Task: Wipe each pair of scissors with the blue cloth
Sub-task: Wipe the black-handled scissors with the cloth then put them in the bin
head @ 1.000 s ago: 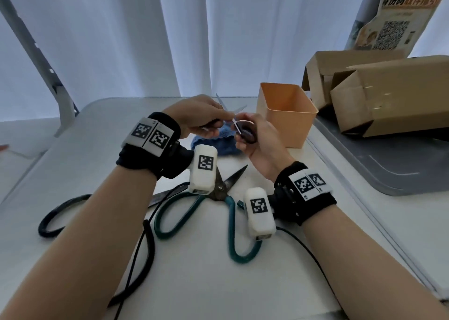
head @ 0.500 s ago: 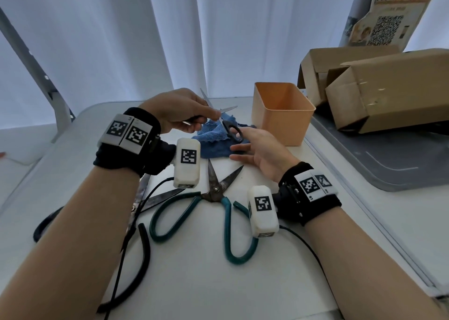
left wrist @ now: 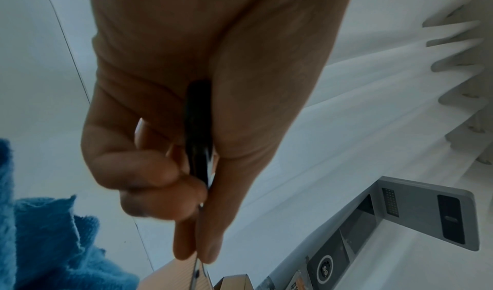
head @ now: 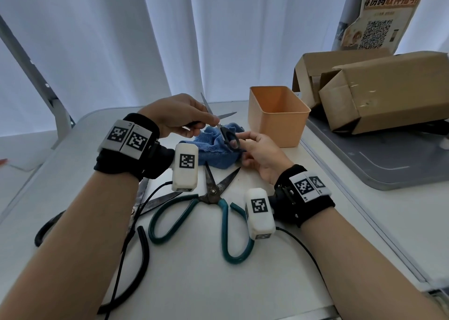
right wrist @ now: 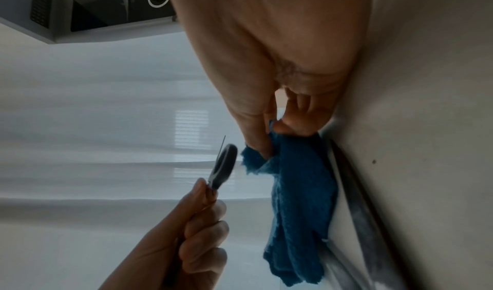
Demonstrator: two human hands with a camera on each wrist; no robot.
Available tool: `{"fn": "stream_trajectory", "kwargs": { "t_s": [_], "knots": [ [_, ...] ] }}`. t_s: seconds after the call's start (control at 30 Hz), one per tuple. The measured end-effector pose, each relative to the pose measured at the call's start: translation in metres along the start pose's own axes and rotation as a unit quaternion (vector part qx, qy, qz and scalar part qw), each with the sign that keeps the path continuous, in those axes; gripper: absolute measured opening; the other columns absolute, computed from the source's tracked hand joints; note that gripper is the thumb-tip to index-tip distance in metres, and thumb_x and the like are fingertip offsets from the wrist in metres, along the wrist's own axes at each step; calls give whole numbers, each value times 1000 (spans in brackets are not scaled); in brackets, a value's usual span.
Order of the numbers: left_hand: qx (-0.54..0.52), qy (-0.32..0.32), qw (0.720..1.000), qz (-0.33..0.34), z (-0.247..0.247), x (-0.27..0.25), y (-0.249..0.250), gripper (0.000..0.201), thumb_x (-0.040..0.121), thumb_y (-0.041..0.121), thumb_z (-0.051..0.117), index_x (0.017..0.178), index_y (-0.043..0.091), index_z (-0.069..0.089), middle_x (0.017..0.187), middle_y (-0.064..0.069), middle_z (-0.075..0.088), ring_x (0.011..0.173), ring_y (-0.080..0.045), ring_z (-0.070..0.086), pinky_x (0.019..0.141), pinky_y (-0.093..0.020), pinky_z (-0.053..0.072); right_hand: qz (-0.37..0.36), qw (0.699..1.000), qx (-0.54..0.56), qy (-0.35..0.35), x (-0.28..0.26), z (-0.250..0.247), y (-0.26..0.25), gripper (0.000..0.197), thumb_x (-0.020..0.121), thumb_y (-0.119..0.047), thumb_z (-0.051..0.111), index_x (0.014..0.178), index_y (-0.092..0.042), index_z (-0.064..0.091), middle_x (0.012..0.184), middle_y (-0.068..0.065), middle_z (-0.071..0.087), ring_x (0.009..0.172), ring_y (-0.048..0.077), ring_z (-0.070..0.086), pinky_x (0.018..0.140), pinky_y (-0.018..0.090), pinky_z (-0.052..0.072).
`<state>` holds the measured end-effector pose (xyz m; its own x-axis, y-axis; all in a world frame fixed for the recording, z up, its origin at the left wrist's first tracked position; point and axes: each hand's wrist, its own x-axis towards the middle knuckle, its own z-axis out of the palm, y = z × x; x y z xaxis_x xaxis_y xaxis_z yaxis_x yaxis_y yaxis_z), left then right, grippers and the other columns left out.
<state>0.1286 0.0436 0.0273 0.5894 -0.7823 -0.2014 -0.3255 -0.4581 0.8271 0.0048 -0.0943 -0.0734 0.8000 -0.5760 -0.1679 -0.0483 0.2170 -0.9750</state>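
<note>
- An orange bin [head: 279,115], square-mouthed with smooth plastic walls, stands on the white tabletop [head: 194,271] right of centre in the head view; what shows of its inside is bare.
- Two brown cardboard boxes [head: 379,89] lie on their sides on a grey tray [head: 388,164] at the right of the frame, flaps open; their insides are dark.
- The left hand [head: 179,115] holds small black-handled scissors [head: 227,135] in the air above the cloth, fingers [left wrist: 149,168] curled tight round one handle, thin steel blades spread in a V.
- The right hand [head: 262,154] pinches the blue cloth [head: 213,149], a crumpled terry cloth with a frayed edge, fingers [right wrist: 256,130] narrowed on its fold; the rest rests on the tabletop at the frame's centre.
- Green-handled scissors [head: 213,203] with big looped handles and dull dark blades lie open below the cloth.
- Black-handled scissors [head: 143,247] with long curved handles lie at lower left, partly under the left forearm.
</note>
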Motion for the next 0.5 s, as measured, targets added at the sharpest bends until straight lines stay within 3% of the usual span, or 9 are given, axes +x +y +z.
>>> {"fn": "stream_trajectory", "kwargs": {
  "t_s": [0.1,0.2,0.27,0.33,0.37,0.43,0.5],
  "knots": [
    [4,0,1000,3,-1,-1,0,19,87,24,74,92,5,72,59,1,47,47,-8,47,49,-14,45,-35,999,-4,11,0,-3,0,19,86,3,66,86,-14,57,69,0,60,36,0,43,34,16,28],
    [8,4,1000,3,-2,-1,0,24,86,24,75,96,2,73,57,1,47,47,-8,47,50,-14,46,-58,998,-25,8,0,-3,0,25,87,7,61,78,-16,53,58,-9,56,40,-3,46,37,15,30],
    [10,5,1000,2,-3,0,-1,26,84,24,76,97,2,73,57,2,48,47,-8,47,50,-14,47,-67,996,-52,5,0,-1,0,25,85,8,60,83,-16,57,81,-1,62,54,0,53,42,16,37],
    [14,4,1000,2,-4,1,-1,28,82,25,78,98,2,74,58,3,50,50,-8,48,52,-15,47,-72,995,-65,-4,0,1,1,33,84,11,58,103,-17,61,109,4,61,77,11,60,47,18,44],
    [15,3,1000,2,-5,1,-1,29,82,25,79,98,2,75,59,2,50,51,-9,48,53,-16,48,-70,996,-63,-10,0,1,1,42,84,12,56,114,-18,61,114,7,59,83,16,60,47,18,46],
    [18,-1,1000,5,-5,1,-2,28,81,25,80,96,2,75,61,1,51,53,-9,48,54,-16,48,-62,996,-58,-15,0,1,1,50,87,12,52,126,-18,59,104,12,58,77,17,57,45,19,44],
    [22,-3,1000,7,-5,0,-2,25,80,25,80,93,4,75,64,0,51,53,-10,48,55,-16,47,-56,997,-51,-8,-1,1,1,41,90,12,48,121,-10,64,85,8,57,60,9,50,42,18,40]
  ]
}}
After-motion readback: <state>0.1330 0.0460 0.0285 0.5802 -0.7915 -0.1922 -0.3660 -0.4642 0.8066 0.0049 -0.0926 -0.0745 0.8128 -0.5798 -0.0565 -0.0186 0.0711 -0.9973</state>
